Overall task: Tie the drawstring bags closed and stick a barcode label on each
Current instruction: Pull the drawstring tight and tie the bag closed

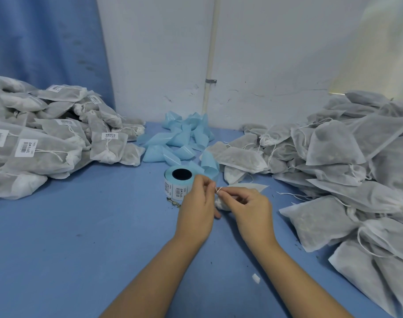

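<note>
A: Pinching the string (219,188) from both sides: left hand (194,203) and right hand (251,210), each with thumb and forefinger closed on it.

B: And the bag (219,203)?

A: Down on the table (104,226), puckered neck between the hands. The body seems to run away and rightward behind the right hand, mostly hidden.

B: Label next?

A: Likely, once the knot's tight. The roll (178,182) stands just beyond the left hand, which is the nearer one.
</note>
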Demonstrator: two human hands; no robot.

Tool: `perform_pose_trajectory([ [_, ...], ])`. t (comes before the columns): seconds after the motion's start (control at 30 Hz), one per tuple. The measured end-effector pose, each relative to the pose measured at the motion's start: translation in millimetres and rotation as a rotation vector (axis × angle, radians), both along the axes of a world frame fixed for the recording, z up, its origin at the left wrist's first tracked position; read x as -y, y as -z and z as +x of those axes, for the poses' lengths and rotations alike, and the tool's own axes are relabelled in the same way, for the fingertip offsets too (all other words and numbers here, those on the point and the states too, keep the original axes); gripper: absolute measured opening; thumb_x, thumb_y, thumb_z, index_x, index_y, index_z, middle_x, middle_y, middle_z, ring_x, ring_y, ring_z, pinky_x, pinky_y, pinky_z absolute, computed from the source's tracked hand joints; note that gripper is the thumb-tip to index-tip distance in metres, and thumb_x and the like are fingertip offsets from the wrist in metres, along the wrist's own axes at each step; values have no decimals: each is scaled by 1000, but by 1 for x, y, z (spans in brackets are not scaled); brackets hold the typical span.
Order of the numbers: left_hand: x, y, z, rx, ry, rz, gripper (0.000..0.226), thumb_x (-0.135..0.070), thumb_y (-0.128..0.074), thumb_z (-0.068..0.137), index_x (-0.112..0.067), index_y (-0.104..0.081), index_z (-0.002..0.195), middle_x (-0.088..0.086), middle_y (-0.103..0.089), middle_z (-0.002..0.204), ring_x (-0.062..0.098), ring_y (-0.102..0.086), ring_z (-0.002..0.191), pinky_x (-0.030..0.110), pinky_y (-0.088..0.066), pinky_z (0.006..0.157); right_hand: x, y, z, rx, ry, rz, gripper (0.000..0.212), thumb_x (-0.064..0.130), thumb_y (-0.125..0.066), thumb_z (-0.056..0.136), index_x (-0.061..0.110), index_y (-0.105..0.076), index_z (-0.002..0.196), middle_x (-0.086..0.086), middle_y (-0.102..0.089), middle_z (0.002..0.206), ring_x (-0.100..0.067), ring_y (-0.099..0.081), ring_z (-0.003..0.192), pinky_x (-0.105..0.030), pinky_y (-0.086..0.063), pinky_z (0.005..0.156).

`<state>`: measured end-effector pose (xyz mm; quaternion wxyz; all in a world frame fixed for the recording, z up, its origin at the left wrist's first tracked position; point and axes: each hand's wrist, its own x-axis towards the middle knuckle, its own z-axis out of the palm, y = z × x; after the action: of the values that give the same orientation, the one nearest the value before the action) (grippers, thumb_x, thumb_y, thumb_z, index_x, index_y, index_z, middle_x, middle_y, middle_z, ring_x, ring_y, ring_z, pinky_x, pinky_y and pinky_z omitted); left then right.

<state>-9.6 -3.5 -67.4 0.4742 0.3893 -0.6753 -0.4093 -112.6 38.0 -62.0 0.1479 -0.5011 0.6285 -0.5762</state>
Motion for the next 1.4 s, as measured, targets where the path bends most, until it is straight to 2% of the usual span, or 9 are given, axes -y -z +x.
perform_pose_trajectory([
  [0.13,-4,-1,-2,-99,27,-42,12,-21,-46,99,-17,-49,88,6,-67,74,15,-58,52,22,-46,54,-1,0,3,-189,71,8,12,18,-72,82,28,-75,76,15,-66,81,-5,-54,88,-18,-41,80],
  [0.33,-1,0,-9,-390,151,209,15,-10,-44,99,-15,-48,86,10,-68,101,31,-66,76,27,-54,55,0,1,2,54,88,29,16,15,-74,79,27,-70,71,9,-58,86,6,-53,70,-7,-40,65],
  [0.43,0,2,-10,-375,150,198,15,-11,-43,100,-16,-48,87,10,-68,102,31,-69,83,32,-56,61,0,3,3,65,94,3,18,13,-76,78,28,-70,69,8,-61,84,4,-54,69,-7,-40,64],
  [0.57,4,4,-9,-382,153,180,15,-10,-42,100,-14,-49,88,3,-70,95,17,-70,79,26,-57,65,1,4,6,62,80,-50,13,10,-77,77,21,-72,72,2,-62,85,7,-57,71,-4,-40,63],
  [0.9,4,4,-6,-193,100,40,13,-15,-45,100,-16,-50,89,2,-70,98,17,-65,87,24,-49,75,3,7,3,44,78,-21,11,19,-73,82,15,-71,72,-3,-64,78,-9,-53,69,-14,-40,62],
  [1.07,7,3,-3,-75,50,6,13,-16,-46,99,-10,-52,90,9,-64,89,28,-60,88,47,-48,83,0,4,5,37,48,-54,15,15,-74,81,18,-69,68,4,-63,73,-4,-52,65,-12,-40,62],
  [1.13,8,2,-1,-62,43,9,14,-15,-46,99,-7,-54,90,13,-62,88,29,-58,87,50,-47,85,-1,2,6,119,8,-65,19,11,-73,81,19,-66,66,9,-63,67,0,-53,62,-10,-40,61],
  [1.27,8,1,1,-59,83,22,15,-16,-48,98,-6,-56,91,12,-61,87,17,-53,77,46,-48,84,1,-1,4,602,-181,-13,14,4,-63,87,10,-67,75,6,-65,65,-4,-55,63,-13,-42,59],
  [1.4,10,2,0,-55,94,31,15,-20,-50,98,-11,-56,87,-2,-58,76,8,-49,67,31,-45,73,3,-2,0,694,-178,-3,12,5,-62,87,9,-68,77,-5,-55,69,-13,-45,67,-21,-37,63],
])
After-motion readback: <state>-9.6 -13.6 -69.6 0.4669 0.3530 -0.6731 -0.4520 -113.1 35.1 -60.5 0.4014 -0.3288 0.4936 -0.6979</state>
